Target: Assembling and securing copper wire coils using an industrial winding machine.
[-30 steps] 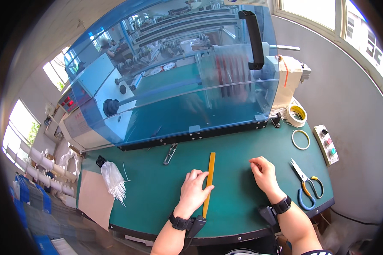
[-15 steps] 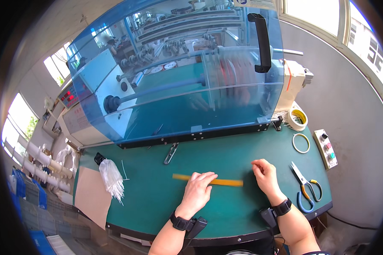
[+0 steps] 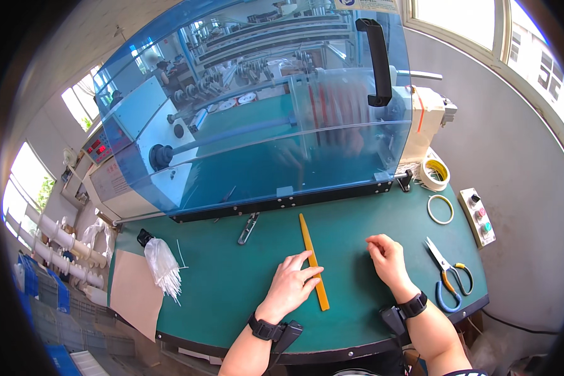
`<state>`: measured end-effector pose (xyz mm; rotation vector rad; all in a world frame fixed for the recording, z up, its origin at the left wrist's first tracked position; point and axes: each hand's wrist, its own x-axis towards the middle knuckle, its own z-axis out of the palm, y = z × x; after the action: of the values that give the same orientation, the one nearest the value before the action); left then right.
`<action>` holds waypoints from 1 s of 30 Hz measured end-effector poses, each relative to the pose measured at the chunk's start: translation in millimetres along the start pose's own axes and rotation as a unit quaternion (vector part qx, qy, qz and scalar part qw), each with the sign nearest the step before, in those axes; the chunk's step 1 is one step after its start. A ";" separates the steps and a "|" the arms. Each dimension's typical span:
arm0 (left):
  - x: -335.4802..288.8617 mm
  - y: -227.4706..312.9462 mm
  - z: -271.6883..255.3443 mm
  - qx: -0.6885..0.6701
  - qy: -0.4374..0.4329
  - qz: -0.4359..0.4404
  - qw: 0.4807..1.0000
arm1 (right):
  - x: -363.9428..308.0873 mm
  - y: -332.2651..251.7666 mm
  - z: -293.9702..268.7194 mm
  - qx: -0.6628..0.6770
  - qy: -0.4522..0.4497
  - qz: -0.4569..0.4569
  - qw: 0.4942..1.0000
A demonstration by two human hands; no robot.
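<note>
A flat yellow strip, tapered at its far end (image 3: 306,233), lies on the green table, pointing away from me. My left hand (image 3: 288,283) rests beside it with fingers apart, the fingertips on the strip's middle. To the right, apart from the strip, is my right hand (image 3: 387,257). Its fingers are curled in with thumb and forefinger together, and I see nothing in them. Scissors (image 3: 445,271) with blue and orange handles lie open-bladed to the right of that hand. A utility knife (image 3: 249,229) lies to the left of the strip's far end.
A machine under a clear blue cover (image 3: 244,150) with a black handle (image 3: 376,62) spans the back. At right are tape rolls (image 3: 433,173), a pale ring (image 3: 440,209) and a button box (image 3: 477,217). Left lie a bag of white ties (image 3: 163,263) and brown card (image 3: 136,291).
The yellow strip has turned from lying crosswise to pointing away from me, under my left fingers. My left hand has spread its fingers. My right hand has barely moved.
</note>
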<state>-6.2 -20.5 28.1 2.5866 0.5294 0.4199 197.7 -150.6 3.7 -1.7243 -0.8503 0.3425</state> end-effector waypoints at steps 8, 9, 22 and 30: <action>1.7 -4.2 1.3 -0.091 0.077 -0.051 0.992 | -0.6 -1.3 -0.9 -0.007 0.002 -0.001 1.000; 2.2 -0.6 -1.7 -0.038 0.077 -0.035 0.996 | -0.7 -2.2 -1.4 -0.007 0.001 0.000 1.000; 0.2 -5.9 2.1 -0.034 0.017 -0.031 0.999 | -0.3 -5.0 -0.8 -0.001 -0.003 0.016 1.000; 2.2 -3.9 1.7 -0.035 0.045 -0.081 0.995 | 0.4 -1.9 -1.5 0.002 -0.003 0.009 1.000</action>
<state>-4.8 -16.9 25.2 2.4442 0.7382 0.4927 198.2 -151.2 6.0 -1.7287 -0.8392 0.3614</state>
